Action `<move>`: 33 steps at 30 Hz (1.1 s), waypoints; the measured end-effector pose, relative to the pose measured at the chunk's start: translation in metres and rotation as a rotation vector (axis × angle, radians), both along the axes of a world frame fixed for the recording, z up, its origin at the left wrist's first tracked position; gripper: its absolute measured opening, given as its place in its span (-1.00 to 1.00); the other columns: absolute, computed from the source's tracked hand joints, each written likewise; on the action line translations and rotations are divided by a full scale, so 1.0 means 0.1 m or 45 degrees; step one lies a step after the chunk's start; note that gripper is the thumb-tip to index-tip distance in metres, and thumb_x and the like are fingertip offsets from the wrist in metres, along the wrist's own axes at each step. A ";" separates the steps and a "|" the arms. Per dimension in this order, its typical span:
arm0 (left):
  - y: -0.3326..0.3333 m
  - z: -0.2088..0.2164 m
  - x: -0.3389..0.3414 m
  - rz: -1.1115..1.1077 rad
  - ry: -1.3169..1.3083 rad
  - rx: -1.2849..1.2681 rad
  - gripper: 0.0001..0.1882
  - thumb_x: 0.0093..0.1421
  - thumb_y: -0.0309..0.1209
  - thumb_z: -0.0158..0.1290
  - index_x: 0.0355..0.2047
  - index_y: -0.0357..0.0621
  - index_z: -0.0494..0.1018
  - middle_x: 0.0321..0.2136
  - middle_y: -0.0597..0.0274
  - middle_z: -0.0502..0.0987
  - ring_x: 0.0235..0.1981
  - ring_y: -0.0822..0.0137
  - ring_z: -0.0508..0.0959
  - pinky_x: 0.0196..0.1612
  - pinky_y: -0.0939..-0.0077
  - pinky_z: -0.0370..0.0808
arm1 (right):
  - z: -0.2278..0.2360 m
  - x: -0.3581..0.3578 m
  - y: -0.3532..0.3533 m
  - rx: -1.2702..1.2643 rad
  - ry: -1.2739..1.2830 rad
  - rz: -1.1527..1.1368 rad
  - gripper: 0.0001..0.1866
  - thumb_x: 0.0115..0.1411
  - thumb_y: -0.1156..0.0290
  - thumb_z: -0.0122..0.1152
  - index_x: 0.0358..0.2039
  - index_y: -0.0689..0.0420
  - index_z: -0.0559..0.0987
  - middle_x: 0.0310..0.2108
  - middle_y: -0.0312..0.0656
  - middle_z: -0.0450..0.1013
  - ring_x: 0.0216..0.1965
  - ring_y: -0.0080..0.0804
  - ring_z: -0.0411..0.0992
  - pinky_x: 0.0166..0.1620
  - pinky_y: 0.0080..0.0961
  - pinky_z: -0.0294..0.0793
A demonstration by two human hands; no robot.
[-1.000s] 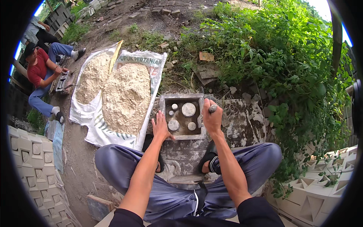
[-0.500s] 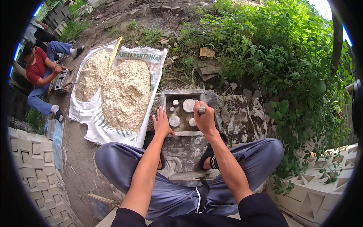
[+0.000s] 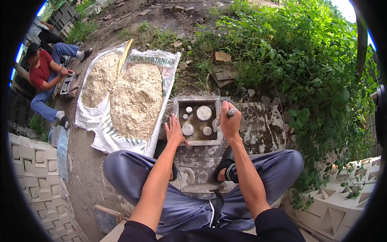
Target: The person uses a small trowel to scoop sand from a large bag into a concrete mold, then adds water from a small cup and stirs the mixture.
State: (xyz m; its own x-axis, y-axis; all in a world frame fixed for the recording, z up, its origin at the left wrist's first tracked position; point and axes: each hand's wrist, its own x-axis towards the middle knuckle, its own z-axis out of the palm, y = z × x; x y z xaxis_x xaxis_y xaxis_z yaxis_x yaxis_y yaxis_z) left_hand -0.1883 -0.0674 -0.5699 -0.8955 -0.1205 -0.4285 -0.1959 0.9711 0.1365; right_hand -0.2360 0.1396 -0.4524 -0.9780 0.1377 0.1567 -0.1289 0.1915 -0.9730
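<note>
Between my feet lies a square grey mould frame, with several round discs standing on its floor. The biggest is a pale disc near the far right; a speckled disc sits at the near left. My left hand rests with spread fingers on the frame's left edge, thumb at the near corner. In my right hand, closed at the right wall, is a tool with a rounded handle. Its working end is mostly hidden by my fist, so its kind cannot be told.
Left of the frame, a white woven sack bears heaps of pale crumbly powder. A co-worker in a red shirt sits at far left with another frame. Patterned pale blocks are stacked at lower left; leafy plants grow at right.
My right hand has moved right with the tool, from over the discs to the frame's right wall, uncovering the discs. My left hand stays on the left edge.
</note>
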 end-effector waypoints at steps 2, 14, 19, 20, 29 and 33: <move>0.04 0.03 -0.02 -0.011 -0.007 0.003 0.58 -0.62 0.01 0.51 0.31 -0.36 -0.23 0.38 -0.02 -0.29 0.40 0.12 -0.22 0.37 0.02 -0.15 | -0.25 -0.05 0.07 0.074 0.016 0.012 -0.61 0.33 0.32 -0.04 -0.61 0.28 0.35 -0.76 -0.13 0.19 -0.69 -0.49 0.11 -0.58 -0.37 0.19; -0.01 0.02 0.02 -0.009 -0.018 -0.011 0.56 -0.61 0.02 0.50 0.32 -0.33 -0.21 0.38 0.00 -0.31 0.40 0.16 -0.22 0.36 0.01 -0.14 | 0.03 -0.09 0.11 -0.048 0.013 -0.019 -0.59 0.35 0.28 -0.04 -0.62 0.23 0.31 -0.73 -0.28 0.17 -0.64 -0.56 0.10 -0.56 -0.44 0.17; 0.07 0.06 -0.03 -0.044 -0.036 -0.007 0.59 -0.61 0.06 0.49 0.33 -0.32 -0.24 0.38 0.01 -0.31 0.41 0.17 -0.25 0.37 0.01 -0.16 | -0.77 -0.09 0.07 0.084 0.088 0.014 -0.61 0.32 0.30 0.00 -0.60 0.26 0.30 -0.72 -0.11 0.10 -0.62 -0.45 0.01 -0.55 -0.37 0.16; 0.04 0.03 0.00 -0.028 -0.048 -0.003 0.60 -0.61 0.07 0.49 0.33 -0.31 -0.25 0.38 0.02 -0.31 0.41 0.17 -0.25 0.37 0.01 -0.17 | -0.76 -0.05 0.03 0.085 0.079 -0.025 -0.62 0.31 0.30 0.01 -0.60 0.26 0.30 -0.71 -0.10 0.11 -0.62 -0.43 0.01 -0.54 -0.36 0.18; 0.00 0.04 0.04 -0.016 -0.029 0.012 0.60 -0.62 0.05 0.49 0.33 -0.30 -0.26 0.38 0.02 -0.34 0.41 0.17 -0.25 0.37 -0.01 -0.18 | -0.09 -0.18 0.15 -0.191 -0.018 -0.082 -0.59 0.36 0.25 -0.05 -0.59 0.24 0.31 -0.71 -0.31 0.17 -0.60 -0.59 0.05 -0.54 -0.49 0.15; 0.04 0.03 -0.02 -0.041 -0.051 0.024 0.64 -0.64 0.09 0.48 0.32 -0.35 -0.30 0.38 0.00 -0.37 0.41 0.16 -0.29 0.36 -0.03 -0.18 | -0.58 -0.17 0.10 0.133 0.130 -0.097 -0.61 0.34 0.29 -0.02 -0.59 0.25 0.32 -0.72 -0.10 0.18 -0.63 -0.40 0.04 -0.54 -0.37 0.17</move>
